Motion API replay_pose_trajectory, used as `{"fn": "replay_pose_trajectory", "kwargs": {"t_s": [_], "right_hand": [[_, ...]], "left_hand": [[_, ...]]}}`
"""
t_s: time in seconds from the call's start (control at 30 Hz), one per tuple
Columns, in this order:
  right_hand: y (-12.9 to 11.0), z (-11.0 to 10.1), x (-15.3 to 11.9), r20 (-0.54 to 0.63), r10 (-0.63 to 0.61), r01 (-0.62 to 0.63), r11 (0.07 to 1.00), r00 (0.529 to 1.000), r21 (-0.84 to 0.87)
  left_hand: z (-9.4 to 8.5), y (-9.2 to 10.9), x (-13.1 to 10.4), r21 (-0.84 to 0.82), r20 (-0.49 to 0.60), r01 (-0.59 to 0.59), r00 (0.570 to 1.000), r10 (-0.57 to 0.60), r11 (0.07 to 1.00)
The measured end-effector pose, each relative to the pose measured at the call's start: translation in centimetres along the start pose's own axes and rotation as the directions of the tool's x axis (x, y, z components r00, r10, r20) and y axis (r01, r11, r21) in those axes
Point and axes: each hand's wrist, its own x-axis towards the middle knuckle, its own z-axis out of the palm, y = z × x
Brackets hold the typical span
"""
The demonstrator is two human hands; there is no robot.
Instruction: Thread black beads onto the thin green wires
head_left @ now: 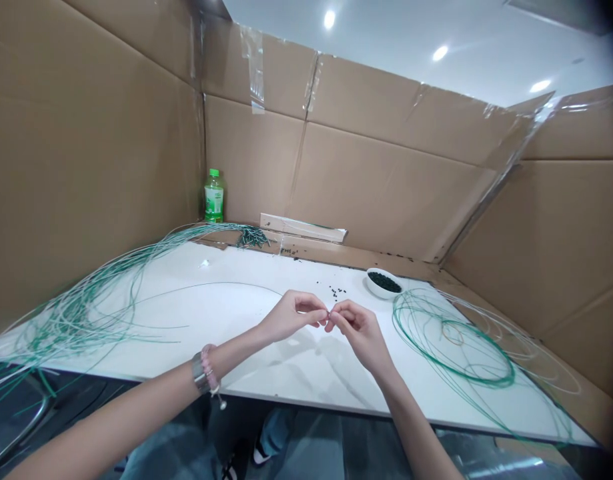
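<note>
My left hand [297, 315] and my right hand [357, 331] meet over the white table, fingertips almost touching. Both are closed in a pinch. A thin green strand [226, 283] arcs in from the left and runs behind my left fingers, which appear to hold its end. Whatever sits between my right thumb and forefinger is too small to make out. Just beyond the fingers lie several loose small black beads [336, 291]. A white bowl [370, 287] filled with similar black beads [384, 281] stands to their right.
Long green and white strands [93, 300] spread over the table's [266, 380] left side, with a dark green bunch [252, 236] at their far end. Coiled green strands [506, 373] lie right. A green-capped bottle [214, 200] stands in the back corner. Cardboard walls [386, 167] enclose the table.
</note>
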Motion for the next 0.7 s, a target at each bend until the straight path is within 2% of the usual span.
{"fn": "replay_pose_trajectory", "kwargs": {"t_s": [0.17, 0.43, 0.7], "right_hand": [[0.4, 0.3, -0.2, -0.017, -0.001, 0.001, 1.000, 1.000, 0.022], [0.6, 0.8, -0.5, -0.093, -0.024, 0.026, 1.000, 0.995, 0.017], [1.0, 0.2, -0.8, -0.047, 0.006, -0.006, 1.000, 0.999, -0.009]], "left_hand": [[0.6, 0.0, -0.4, -0.018, -0.068, -0.025, 0.997, 0.023, 1.000], [1.2, -0.2, -0.3, -0.003, -0.108, -0.035, 0.994, 0.035, 0.999], [1.4, 0.2, -0.2, 0.124, -0.092, -0.033, 0.995, 0.045, 0.992]]}}
